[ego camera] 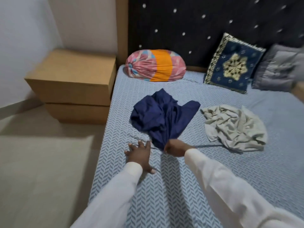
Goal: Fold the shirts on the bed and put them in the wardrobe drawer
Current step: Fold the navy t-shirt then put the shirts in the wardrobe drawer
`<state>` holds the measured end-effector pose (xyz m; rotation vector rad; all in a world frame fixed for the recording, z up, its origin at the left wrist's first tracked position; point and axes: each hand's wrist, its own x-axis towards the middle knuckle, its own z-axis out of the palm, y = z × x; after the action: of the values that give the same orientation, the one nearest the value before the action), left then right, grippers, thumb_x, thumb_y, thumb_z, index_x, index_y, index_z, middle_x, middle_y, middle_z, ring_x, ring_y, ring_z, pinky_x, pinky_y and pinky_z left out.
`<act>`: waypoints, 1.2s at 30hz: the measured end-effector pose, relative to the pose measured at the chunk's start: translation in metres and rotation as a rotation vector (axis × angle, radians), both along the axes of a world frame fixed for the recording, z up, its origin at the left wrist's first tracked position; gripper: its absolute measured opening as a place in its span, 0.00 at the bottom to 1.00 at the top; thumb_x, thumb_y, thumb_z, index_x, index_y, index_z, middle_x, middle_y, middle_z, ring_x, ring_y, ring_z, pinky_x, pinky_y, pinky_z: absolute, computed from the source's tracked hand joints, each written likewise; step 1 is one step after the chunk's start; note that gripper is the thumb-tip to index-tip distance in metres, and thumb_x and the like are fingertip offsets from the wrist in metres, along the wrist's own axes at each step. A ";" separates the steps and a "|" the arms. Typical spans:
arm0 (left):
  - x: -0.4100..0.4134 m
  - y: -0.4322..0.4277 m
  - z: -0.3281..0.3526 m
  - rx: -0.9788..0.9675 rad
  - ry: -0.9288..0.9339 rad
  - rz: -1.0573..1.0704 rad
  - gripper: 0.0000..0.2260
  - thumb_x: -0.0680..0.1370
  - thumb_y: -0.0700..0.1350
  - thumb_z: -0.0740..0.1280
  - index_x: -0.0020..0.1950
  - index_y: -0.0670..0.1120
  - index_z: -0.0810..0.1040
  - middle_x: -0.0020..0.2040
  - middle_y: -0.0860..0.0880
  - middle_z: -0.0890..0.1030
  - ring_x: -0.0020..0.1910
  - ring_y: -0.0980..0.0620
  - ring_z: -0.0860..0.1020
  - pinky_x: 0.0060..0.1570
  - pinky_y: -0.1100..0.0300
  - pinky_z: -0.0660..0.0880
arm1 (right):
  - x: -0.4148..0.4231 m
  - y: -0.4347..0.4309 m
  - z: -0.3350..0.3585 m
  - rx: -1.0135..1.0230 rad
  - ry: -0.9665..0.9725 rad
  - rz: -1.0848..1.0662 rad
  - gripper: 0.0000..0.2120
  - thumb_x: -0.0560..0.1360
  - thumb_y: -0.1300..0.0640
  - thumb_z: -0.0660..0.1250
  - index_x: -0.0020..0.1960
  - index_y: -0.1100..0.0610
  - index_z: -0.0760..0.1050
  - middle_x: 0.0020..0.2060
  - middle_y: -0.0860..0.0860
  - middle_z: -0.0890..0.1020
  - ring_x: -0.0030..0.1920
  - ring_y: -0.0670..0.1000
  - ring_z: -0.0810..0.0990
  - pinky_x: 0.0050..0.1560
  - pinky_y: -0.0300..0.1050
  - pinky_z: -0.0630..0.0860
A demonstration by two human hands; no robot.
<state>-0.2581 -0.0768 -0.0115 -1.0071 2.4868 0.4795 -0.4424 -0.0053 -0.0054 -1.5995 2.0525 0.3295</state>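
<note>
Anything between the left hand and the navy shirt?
Nothing visible. The left hand lies open on the bed sheet, right beside the near end of the navy shirt, with no object between them. The right hand grips that end.

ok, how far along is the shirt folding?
Done: nothing visible; both shirts lie crumpled on the bed. In hand: the right hand grips the near end of the navy shirt, while the left hand lies flat beside it, fingers spread. Left: fold the navy shirt, then the untouched grey shirt, then stow both; the wardrobe drawer is not in view.
</note>
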 end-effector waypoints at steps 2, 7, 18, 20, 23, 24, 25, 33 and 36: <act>0.023 -0.001 -0.001 0.029 0.126 0.011 0.50 0.71 0.60 0.73 0.80 0.45 0.44 0.78 0.42 0.55 0.75 0.34 0.56 0.70 0.38 0.61 | 0.023 0.043 0.004 0.011 -0.070 -0.042 0.06 0.73 0.65 0.63 0.40 0.65 0.77 0.40 0.62 0.79 0.38 0.55 0.72 0.44 0.47 0.73; 0.092 0.035 -0.016 0.095 0.532 0.276 0.40 0.75 0.46 0.69 0.80 0.48 0.48 0.70 0.42 0.69 0.66 0.41 0.69 0.62 0.51 0.71 | 0.087 0.144 0.053 -0.001 -0.496 -0.358 0.20 0.73 0.54 0.74 0.24 0.52 0.73 0.22 0.45 0.73 0.25 0.42 0.68 0.33 0.35 0.67; 0.132 0.110 0.015 -0.122 0.958 0.237 0.15 0.75 0.51 0.57 0.49 0.47 0.81 0.49 0.46 0.75 0.51 0.45 0.72 0.54 0.52 0.72 | 0.100 0.236 0.087 -0.332 -0.454 -0.464 0.10 0.63 0.58 0.71 0.39 0.47 0.73 0.34 0.47 0.76 0.32 0.45 0.77 0.39 0.54 0.79; 0.139 0.120 0.064 0.102 1.155 0.287 0.11 0.80 0.51 0.62 0.43 0.49 0.79 0.44 0.51 0.77 0.46 0.53 0.74 0.48 0.55 0.72 | 0.080 0.240 0.112 -0.696 -0.346 -0.601 0.12 0.63 0.58 0.71 0.42 0.44 0.76 0.30 0.44 0.76 0.32 0.47 0.75 0.38 0.50 0.74; 0.146 0.137 0.115 0.574 1.349 0.334 0.16 0.81 0.52 0.62 0.41 0.42 0.76 0.37 0.49 0.77 0.38 0.54 0.73 0.40 0.55 0.69 | 0.065 0.227 0.142 -1.023 -0.134 -0.777 0.20 0.67 0.68 0.68 0.57 0.53 0.76 0.41 0.52 0.80 0.41 0.52 0.76 0.47 0.44 0.70; 0.147 0.142 0.118 0.666 1.397 0.371 0.17 0.81 0.52 0.62 0.43 0.39 0.77 0.38 0.46 0.78 0.39 0.52 0.74 0.41 0.55 0.71 | 0.067 0.221 0.145 -1.090 -0.047 -0.753 0.25 0.67 0.68 0.68 0.63 0.57 0.73 0.49 0.56 0.80 0.49 0.54 0.76 0.53 0.45 0.71; 0.148 0.146 0.116 0.777 1.437 0.448 0.17 0.82 0.51 0.62 0.47 0.37 0.78 0.42 0.43 0.81 0.42 0.50 0.77 0.44 0.54 0.73 | 0.072 0.217 0.145 -1.129 0.013 -0.712 0.28 0.66 0.68 0.69 0.66 0.59 0.72 0.55 0.59 0.78 0.55 0.57 0.75 0.59 0.47 0.70; 0.183 0.173 0.020 1.310 1.381 1.078 0.17 0.79 0.40 0.64 0.67 0.36 0.73 0.64 0.36 0.77 0.65 0.37 0.74 0.69 0.42 0.67 | 0.201 0.226 0.062 -0.357 -0.767 -0.577 0.35 0.65 0.43 0.79 0.66 0.46 0.67 0.53 0.46 0.77 0.54 0.44 0.77 0.55 0.42 0.76; 0.194 0.169 0.025 1.263 1.390 0.989 0.09 0.79 0.36 0.62 0.58 0.39 0.76 0.58 0.37 0.79 0.59 0.40 0.76 0.65 0.45 0.69 | 0.225 0.231 0.015 -0.325 -0.365 -0.396 0.38 0.60 0.35 0.75 0.64 0.44 0.62 0.58 0.47 0.74 0.59 0.51 0.75 0.55 0.49 0.76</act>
<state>-0.0642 0.0922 0.0135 -1.3032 1.2367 3.2733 -0.2171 0.2253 0.0092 -1.2577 2.1336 -0.4254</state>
